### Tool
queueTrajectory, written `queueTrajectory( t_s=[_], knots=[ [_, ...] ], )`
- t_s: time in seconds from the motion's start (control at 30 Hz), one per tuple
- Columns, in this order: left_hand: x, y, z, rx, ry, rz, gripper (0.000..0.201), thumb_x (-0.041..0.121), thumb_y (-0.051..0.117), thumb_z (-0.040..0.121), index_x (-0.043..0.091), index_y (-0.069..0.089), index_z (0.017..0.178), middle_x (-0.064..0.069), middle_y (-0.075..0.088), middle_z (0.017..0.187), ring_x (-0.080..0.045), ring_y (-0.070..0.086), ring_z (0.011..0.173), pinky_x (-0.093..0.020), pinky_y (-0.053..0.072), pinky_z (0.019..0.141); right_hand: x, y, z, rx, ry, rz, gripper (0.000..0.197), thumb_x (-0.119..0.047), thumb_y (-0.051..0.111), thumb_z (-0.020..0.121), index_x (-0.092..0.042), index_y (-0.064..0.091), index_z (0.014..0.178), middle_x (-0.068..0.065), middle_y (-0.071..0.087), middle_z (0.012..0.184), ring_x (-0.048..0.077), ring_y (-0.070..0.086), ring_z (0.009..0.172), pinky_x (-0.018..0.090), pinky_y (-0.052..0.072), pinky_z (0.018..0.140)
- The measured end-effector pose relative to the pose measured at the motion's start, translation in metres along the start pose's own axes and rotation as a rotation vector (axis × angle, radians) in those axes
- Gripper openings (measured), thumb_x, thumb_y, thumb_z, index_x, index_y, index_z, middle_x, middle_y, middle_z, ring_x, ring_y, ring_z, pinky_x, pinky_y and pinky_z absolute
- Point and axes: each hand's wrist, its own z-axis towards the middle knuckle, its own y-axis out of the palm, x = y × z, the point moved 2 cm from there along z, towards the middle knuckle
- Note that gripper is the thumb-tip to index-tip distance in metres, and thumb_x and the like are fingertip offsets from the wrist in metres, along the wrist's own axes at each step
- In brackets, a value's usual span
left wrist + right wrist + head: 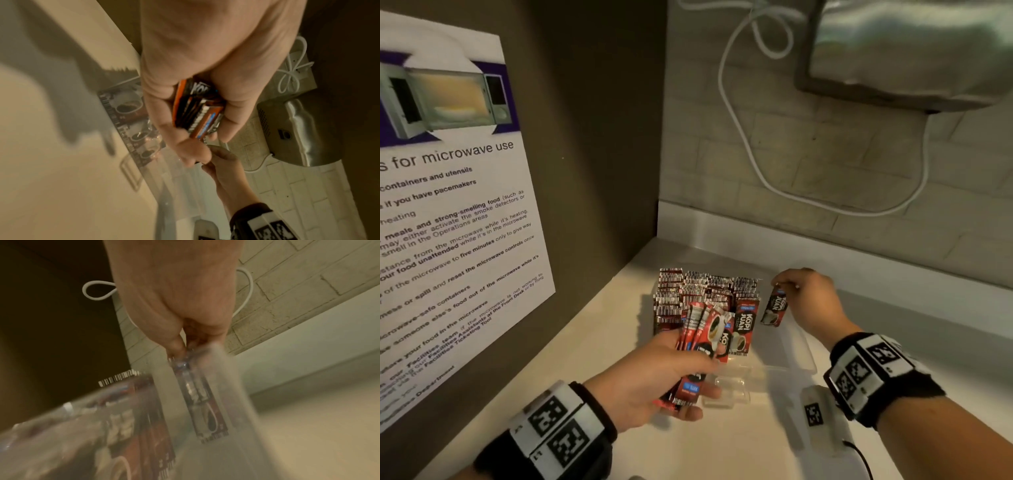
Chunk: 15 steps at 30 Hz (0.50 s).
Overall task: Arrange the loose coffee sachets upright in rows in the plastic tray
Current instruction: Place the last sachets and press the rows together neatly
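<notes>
At nine o'clock on the wall, a microwave notice (448, 205) looks over a pale counter (592, 329). Below centre, the left hand (654, 380) curls its fingers around a fanned bundle of loose sachets (700, 346), thumb clamped on top. Past it, the clear plastic tray (799, 346) holds packed rows of upright sachets (698, 291) in its nine-o'clock half. At three o'clock, the right hand (808, 301) pinches a single sachet (775, 308) by its upper edge, hanging upright over the tray's open side. The packets look light, thin and slick, likely to flop; a top-seam pinch seems best.
</notes>
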Motion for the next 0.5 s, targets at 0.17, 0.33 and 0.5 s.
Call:
queueTrajectory(
  t_s=[0.17,0.33,0.5],
  knots=[
    [-0.001,-0.004,0.001,0.036,0.017,0.061,0.02,0.008,0.072,0.082,0.023,0.071,0.096,0.002,0.073,0.091,-0.013,0.066,0.084,-0.032,0.055,0.061,0.001,0.005,0.003,-0.019,-0.002,-0.024,0.034,0.005,0.044,0.092,-0.01,0.073,0.099,0.015,0.066,0.102,0.03,0.063,0.091,0.03,0.05,0.077],
    [0.001,-0.009,0.002,0.048,0.016,0.098,0.02,0.009,0.071,0.083,0.024,0.071,0.096,0.003,0.073,0.094,-0.012,0.065,0.084,-0.03,0.054,0.061,-0.001,0.006,0.005,-0.033,0.012,-0.026,0.023,0.001,0.053,0.09,-0.008,0.071,0.1,0.013,0.068,0.101,0.027,0.063,0.089,0.027,0.046,0.074],
    [-0.001,-0.012,0.005,0.07,0.036,0.115,0.02,0.01,0.072,0.082,0.025,0.071,0.096,0.003,0.071,0.092,-0.014,0.064,0.085,-0.029,0.054,0.061,0.0,0.005,0.005,-0.037,0.033,-0.049,0.02,-0.003,0.055,0.091,-0.009,0.07,0.103,0.012,0.068,0.105,0.024,0.059,0.089,0.023,0.039,0.07]
  ],
)
